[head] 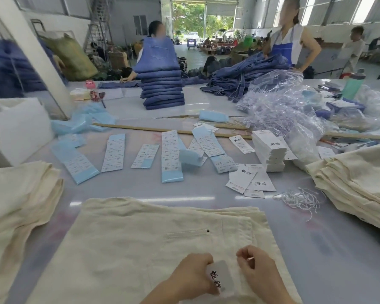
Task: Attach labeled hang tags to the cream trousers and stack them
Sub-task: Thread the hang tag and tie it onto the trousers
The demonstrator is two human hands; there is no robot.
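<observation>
Garment factory hall, stacked jeans [162, 84], worktables [206, 189]

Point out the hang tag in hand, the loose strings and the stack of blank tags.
hang tag [221, 278]: head view, its printed face.
loose strings [301, 199]: head view, middle of the tangle.
stack of blank tags [270, 150]: head view, its side.

Cream trousers [140, 238] of matt, slightly slubby woven cloth, with a small dark metal rivet [207, 231] at the pocket. A smooth white card hang tag [221, 275] printed in black. The bench [206, 189] has a glossy, reflective pale surface. Pale blue sticker sheets [113, 152] look slick. Crinkled clear plastic bags [279, 102] shine. Folded denim jeans [162, 84] look soft and matt.
</observation>
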